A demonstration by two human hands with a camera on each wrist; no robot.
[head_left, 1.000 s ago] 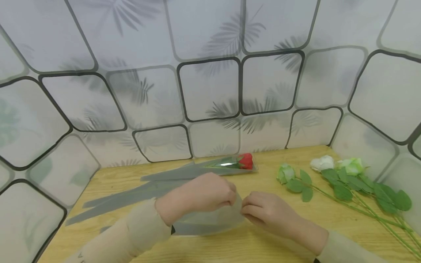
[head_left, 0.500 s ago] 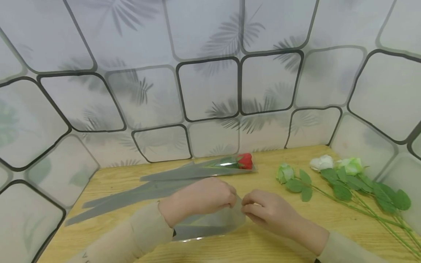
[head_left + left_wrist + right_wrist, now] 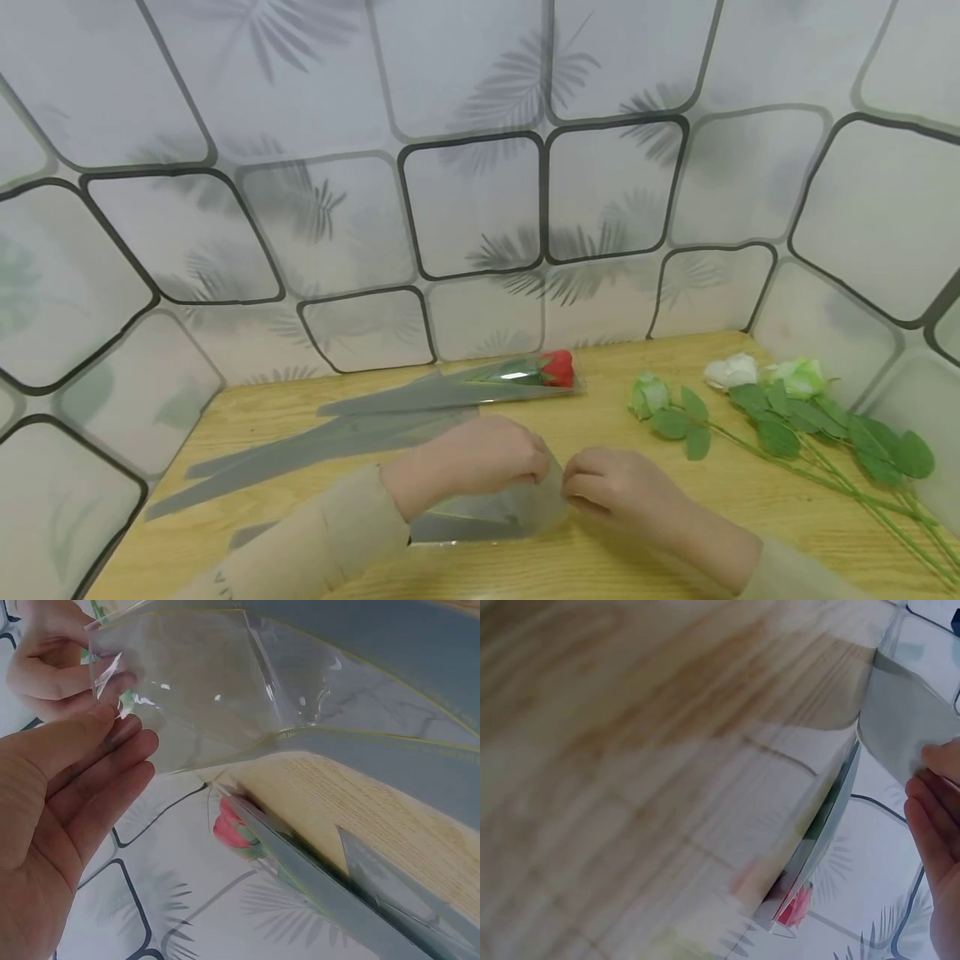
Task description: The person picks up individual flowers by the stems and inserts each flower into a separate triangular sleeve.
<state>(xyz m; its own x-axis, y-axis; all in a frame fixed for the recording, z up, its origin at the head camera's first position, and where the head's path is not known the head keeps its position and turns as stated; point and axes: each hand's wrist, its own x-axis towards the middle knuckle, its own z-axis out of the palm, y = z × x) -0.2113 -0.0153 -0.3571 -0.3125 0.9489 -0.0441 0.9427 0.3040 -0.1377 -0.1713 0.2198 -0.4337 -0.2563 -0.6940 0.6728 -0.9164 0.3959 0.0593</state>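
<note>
A clear plastic flower sleeve with grey borders [image 3: 551, 500] is held between both hands near the front middle of the table. My left hand [image 3: 480, 454] pinches its wide end between thumb and fingers. In the left wrist view the film of the sleeve [image 3: 202, 682] spreads out from the fingertips, wrinkled and shiny. Close by on the right, my right hand [image 3: 630, 492] pinches the same end at its edge. Part of the sleeve lies hidden under the left hand and forearm.
Behind the hands lies a red rose [image 3: 557, 368] in its own sleeve. More grey-edged sleeves [image 3: 300, 442] lie at the left. To the right are a pale green rose [image 3: 650, 396], a white rose [image 3: 731, 372] and another green rose [image 3: 798, 379], their long stems reaching the table's front right.
Both hands have shifted slightly right and toward the front, carrying the sleeve's end with them. The wrapped rose and the loose roses have stayed in place.
</note>
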